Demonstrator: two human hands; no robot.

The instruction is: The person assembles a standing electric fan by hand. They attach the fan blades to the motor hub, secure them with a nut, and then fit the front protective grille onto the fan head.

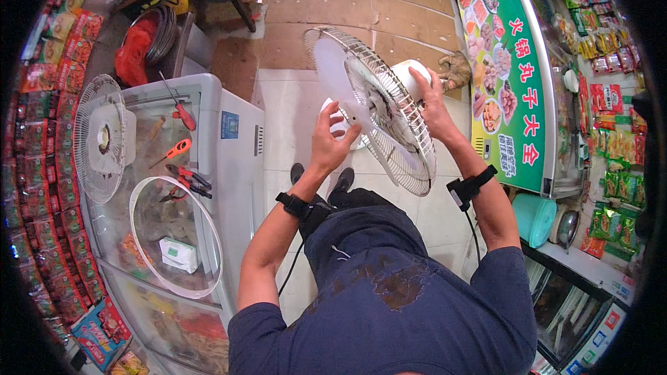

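Note:
A white electric fan (pixel 410 140) is held up in front of me, its round wire guard tilted and its pale blades (pixel 332 62) uncovered on the left side. My left hand (pixel 331 140) has its thumb and fingers curled at the middle of the blades, by the hub. My right hand (pixel 432 103) grips the white motor housing (pixel 406 80) behind the guard. Part of a white round piece, perhaps the fan's base, shows behind my left fingers; the rest of it is hidden.
A glass-topped chest freezer (pixel 240 167) stands left, bearing a wire fan guard (pixel 97 167), white hoop (pixel 133 219), red screwdriver (pixel 185 117), orange screwdriver (pixel 179 148), pliers (pixel 186 179) and white packet (pixel 179 255). Right, a green-fronted cabinet (pixel 511 125); what looks like a cat (pixel 455 69) sits beside it.

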